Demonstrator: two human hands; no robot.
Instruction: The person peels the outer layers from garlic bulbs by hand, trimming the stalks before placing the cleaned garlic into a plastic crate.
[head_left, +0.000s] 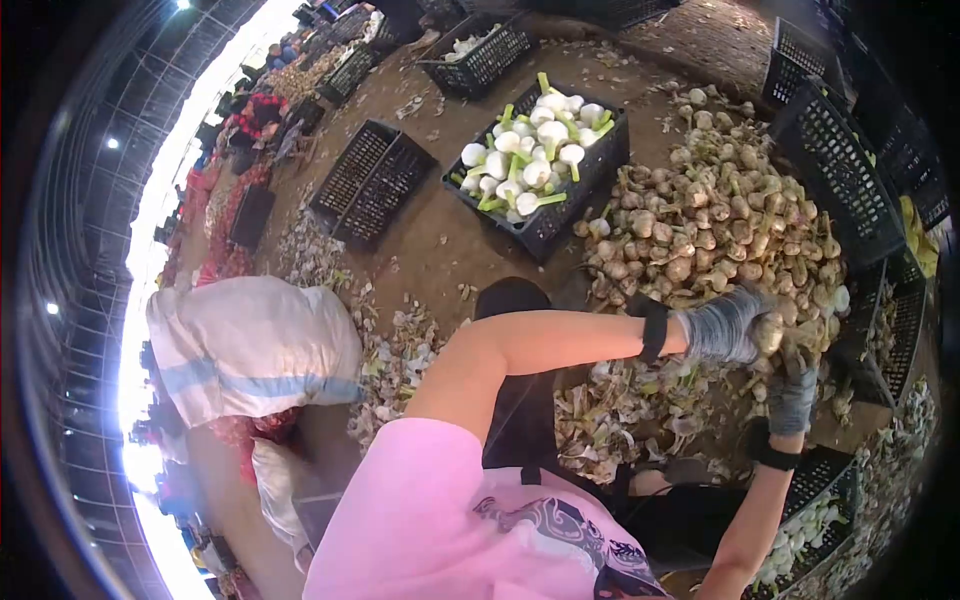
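My left hand [728, 325], in a grey glove, is closed around a garlic bulb [768, 334] at the edge of a big heap of unpeeled garlic [715, 215]. Just below that bulb is my right hand [792, 398], also gloved, with dirty dark fingertips. Its fingers are bent in close to the bulb; what they grip is hidden. Dry skins and leaf scraps [640, 410] lie beneath my arms.
A black crate [535, 235] of cleaned white garlic stands ahead, beside a bare-bottomed black crate [370, 185]. More crates [840, 160] line the right side. At left sits a stuffed white sack [265, 345]. Another crate [815, 480] with white bulbs is near my right arm.
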